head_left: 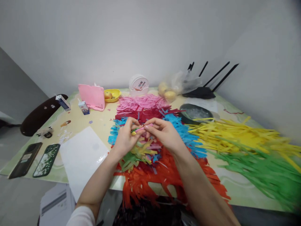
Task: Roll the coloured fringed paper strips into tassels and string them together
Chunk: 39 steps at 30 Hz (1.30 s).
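My left hand (125, 138) and my right hand (166, 134) meet over the middle of the table, fingers pinched together. Between them is a narrow pink strip (142, 128), with bits of green and yellow showing at the left fingertips. Below the hands lies a tangle of mixed yellow, green and pink strips (141, 152). Under and around it spread fringed strips in bands: pink (143, 103), dark red (145, 115), blue (195, 146) and red-orange (138, 185). Some red-orange strips hang over the front edge. The fingers partly hide the pinched ends.
Yellow strips (244, 136) and green strips (263, 169) cover the right side, near a dark tray (196, 113). Behind stand a black router (199, 93), a round white box (139, 84), a yellow bowl (116, 94) and a pink tablet case (92, 96). Two phones (46, 160) and white paper (82, 153) lie left.
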Tool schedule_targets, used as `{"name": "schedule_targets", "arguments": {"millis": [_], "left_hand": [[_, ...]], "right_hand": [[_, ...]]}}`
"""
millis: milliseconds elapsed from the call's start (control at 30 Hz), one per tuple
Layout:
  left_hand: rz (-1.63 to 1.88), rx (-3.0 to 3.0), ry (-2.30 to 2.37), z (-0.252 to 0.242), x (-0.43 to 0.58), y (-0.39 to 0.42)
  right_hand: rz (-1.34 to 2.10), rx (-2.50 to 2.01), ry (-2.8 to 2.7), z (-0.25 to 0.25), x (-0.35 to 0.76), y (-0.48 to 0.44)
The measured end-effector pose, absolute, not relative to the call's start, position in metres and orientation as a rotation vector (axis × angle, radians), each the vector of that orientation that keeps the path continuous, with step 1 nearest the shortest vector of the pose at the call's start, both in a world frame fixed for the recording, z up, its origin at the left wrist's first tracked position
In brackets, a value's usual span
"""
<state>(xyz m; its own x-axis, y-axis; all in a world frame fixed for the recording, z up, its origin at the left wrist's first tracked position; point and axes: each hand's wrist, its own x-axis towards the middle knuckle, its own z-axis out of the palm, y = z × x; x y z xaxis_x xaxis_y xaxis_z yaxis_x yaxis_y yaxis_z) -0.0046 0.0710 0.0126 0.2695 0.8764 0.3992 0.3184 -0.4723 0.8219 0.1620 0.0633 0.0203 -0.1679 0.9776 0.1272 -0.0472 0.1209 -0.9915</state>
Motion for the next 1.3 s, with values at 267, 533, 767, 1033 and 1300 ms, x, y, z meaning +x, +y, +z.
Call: {"name": "schedule_targets", "arguments": {"millis": [267, 533, 767, 1033, 1300], "left_hand": [[1.01, 1.951, 0.911, 0.018, -0.009, 0.077], [1.061, 1.918, 0.8, 0.022, -0.012, 0.074], [1.298, 1.658, 0.872, 0.027, -0.012, 0.075], [1.291, 1.299, 0.758, 0.028, -0.011, 0.076], [1.318, 1.327, 0.754, 0.028, -0.008, 0.074]], "right_hand": [[0.601, -0.78, -0.995, 0.043, 0.171, 0.051], [0.738, -1.014, -1.747, 0.047, 0.145, 0.041], [0.684, -1.071, -1.438, 0.044, 0.149, 0.049], [0.83, -1.081, -1.406, 0.034, 0.155, 0.04], [0.843, -1.113, -1.424, 0.036, 0.152, 0.039]]}}
